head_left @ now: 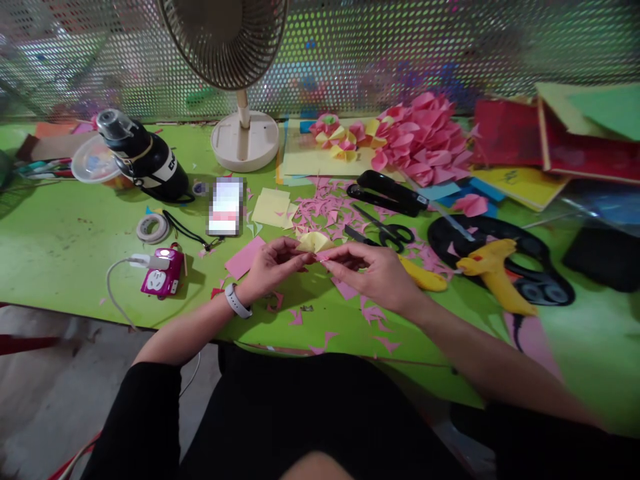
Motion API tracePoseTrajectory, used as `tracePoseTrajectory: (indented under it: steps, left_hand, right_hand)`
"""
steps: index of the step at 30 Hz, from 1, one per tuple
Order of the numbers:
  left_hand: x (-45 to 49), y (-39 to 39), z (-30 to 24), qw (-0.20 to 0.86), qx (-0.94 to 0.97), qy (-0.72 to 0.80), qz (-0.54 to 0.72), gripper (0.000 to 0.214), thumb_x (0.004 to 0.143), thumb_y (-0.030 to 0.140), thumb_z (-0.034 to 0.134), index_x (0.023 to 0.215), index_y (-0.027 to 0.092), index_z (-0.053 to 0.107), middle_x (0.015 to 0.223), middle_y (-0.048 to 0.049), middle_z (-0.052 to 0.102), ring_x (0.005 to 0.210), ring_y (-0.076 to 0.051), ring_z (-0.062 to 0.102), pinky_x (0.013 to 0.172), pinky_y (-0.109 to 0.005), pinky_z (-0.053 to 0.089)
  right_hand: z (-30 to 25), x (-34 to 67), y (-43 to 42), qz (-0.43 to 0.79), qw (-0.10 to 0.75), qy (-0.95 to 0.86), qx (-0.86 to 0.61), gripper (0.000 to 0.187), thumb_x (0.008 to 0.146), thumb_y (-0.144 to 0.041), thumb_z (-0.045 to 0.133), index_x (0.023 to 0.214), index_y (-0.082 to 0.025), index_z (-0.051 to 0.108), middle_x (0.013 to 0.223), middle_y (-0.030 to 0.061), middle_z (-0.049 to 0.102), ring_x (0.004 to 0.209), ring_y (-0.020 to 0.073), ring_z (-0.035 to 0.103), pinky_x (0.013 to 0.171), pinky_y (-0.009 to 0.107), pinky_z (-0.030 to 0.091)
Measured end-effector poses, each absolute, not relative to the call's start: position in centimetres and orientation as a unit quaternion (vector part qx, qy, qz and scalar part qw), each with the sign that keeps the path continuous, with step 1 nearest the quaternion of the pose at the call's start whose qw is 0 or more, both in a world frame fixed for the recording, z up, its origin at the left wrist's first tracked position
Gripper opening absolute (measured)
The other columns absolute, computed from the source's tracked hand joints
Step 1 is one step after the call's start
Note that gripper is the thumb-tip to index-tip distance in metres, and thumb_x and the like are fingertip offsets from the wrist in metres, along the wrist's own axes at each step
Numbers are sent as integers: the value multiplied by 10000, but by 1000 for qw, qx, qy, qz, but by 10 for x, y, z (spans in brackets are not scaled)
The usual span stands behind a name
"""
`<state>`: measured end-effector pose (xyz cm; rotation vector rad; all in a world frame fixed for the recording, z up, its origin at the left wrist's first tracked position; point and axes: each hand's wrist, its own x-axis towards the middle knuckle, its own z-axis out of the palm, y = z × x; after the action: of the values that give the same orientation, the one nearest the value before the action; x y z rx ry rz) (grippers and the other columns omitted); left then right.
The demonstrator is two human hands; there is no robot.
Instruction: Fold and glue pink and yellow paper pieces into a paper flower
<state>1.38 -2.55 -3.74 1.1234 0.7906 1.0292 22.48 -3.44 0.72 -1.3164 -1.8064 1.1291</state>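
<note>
Scissors [386, 233] and stapler [387, 193] beyond hands [325, 263]

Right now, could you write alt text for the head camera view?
Two hands, left hand and right hand, pinch a small folded yellow paper piece above a green table strewn with pink paper scraps. Scissors, a glue gun and a fan sit nearby.

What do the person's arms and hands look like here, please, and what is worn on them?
Both hands are bare, left hand and right hand, without gloves. Black sleeves are pushed up past the elbows, leaving the forearms uncovered. A white wristband circles the left wrist; no rings are visible.
</note>
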Motion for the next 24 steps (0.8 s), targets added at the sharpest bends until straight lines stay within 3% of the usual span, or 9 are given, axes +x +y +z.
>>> tracePoseTrajectory:
  steps: [6, 15, 24]
  left_hand:
    - [16, -31, -39, 591, 545, 387, 451, 322, 839, 413, 746, 960, 118, 702, 918, -89, 766, 847, -164, 745, 759, -276, 621]
    - [14, -33, -44, 438, 675, 380, 456, 181, 889, 280, 697, 999, 143, 739, 932, -81, 780, 817, -148, 746, 733, -232, 611]
    - [13, -34, -44, 405, 705, 373, 448, 158, 898, 229, 679, 1017, 142, 735, 935, -83, 782, 813, -142, 752, 728, -214, 610]
  right_hand:
    - [11, 224, -35, 398, 387, -665, -500, 141, 837, -305, 698, 915, -197, 743, 787, 52, 761, 647, 172, 700, 574, 284, 577]
    - [3, 223, -35, 405, 369, -663, -509, 164, 850, -340, 691, 906, -192, 736, 765, 47, 754, 621, 173, 692, 550, 284, 569]
    - [-1, 223, -35, 404, 373, -663, -509, 182, 857, -352, 688, 917, -185, 730, 775, 49, 754, 629, 186, 706, 581, 318, 598]
